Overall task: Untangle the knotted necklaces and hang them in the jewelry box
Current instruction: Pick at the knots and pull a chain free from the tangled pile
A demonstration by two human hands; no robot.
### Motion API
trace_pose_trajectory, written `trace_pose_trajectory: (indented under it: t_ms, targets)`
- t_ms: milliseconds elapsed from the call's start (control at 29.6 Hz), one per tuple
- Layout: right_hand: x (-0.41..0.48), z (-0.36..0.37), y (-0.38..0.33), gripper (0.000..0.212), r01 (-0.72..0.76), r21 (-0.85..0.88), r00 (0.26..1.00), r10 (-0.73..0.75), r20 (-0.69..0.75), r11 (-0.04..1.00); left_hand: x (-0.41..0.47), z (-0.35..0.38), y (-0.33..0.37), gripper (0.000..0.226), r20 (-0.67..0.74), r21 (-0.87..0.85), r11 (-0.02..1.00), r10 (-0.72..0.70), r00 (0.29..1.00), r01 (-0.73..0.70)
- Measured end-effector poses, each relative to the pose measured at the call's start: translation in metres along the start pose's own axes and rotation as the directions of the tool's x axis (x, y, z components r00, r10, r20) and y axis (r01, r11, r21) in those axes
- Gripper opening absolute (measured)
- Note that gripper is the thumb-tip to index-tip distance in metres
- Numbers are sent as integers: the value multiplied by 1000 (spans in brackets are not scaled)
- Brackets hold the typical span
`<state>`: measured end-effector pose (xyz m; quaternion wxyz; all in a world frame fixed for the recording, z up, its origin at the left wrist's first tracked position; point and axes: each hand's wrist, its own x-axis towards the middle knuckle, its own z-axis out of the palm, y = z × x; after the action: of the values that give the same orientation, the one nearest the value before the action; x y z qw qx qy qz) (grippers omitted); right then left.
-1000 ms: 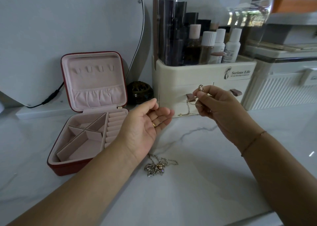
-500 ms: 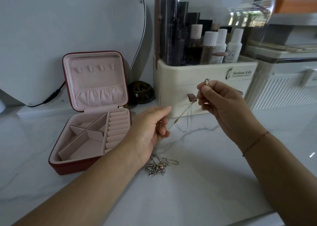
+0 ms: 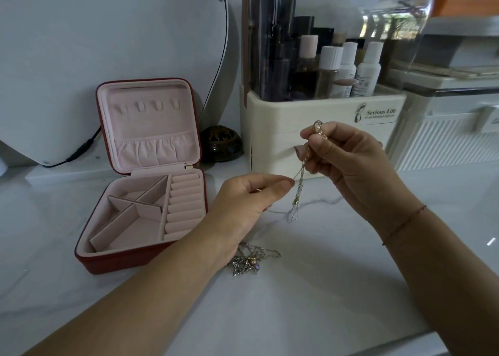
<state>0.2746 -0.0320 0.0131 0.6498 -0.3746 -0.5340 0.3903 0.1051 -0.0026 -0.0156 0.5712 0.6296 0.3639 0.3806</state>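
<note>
White marble-look counter (image 3: 310, 296) fills the lower half of the frame, running back to a pale wall. At left of centre a red jewelry box (image 3: 140, 193) stands open on it, its pink lid upright with a row of small hooks and a gathered pocket, its base split into angled compartments and a column of ring rolls, all of them bare. Just behind the box's right corner sits a small dark round jar (image 3: 221, 143). A cream cosmetics organizer (image 3: 272, 128) with bottles and dark tubes takes the upper centre, and a curved white mirror back (image 3: 108, 45) with a black cable occupies the upper left.

The right hand (image 3: 348, 161), at centre right, is raised above the counter, its grip closed on a gold necklace (image 3: 299, 188): a ring-shaped pendant shows above the thumb and forefinger while the chain hangs down in a loose strand. The left hand (image 3: 248, 207), at centre, has thumb and fingers drawn narrow, the fingertips meeting the hanging chain partway down; whether they truly pinch it cannot be told. Near the left wrist, lower centre, a tangled cluster of silver necklaces (image 3: 247, 261) lies on the counter, just beside the box's front corner.
</note>
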Motion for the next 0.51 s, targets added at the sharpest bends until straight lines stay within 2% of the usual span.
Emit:
trace_pose_trajectory:
  t_ms: [270, 405, 507]
  targets:
    - [0, 1, -1, 20, -4, 14, 1000, 4, 10, 1000, 1, 4, 0, 7, -77, -4, 993, 121, 990, -122]
    - [0, 1, 0, 19, -3, -3, 999, 4, 41, 1000, -1, 6, 4, 12, -34, -11, 982, 188, 982, -189]
    - [-1, 2, 1, 19, -4, -47, 998, 6, 58, 999, -2, 7, 6, 22, 8, -79, 979, 187, 982, -186]
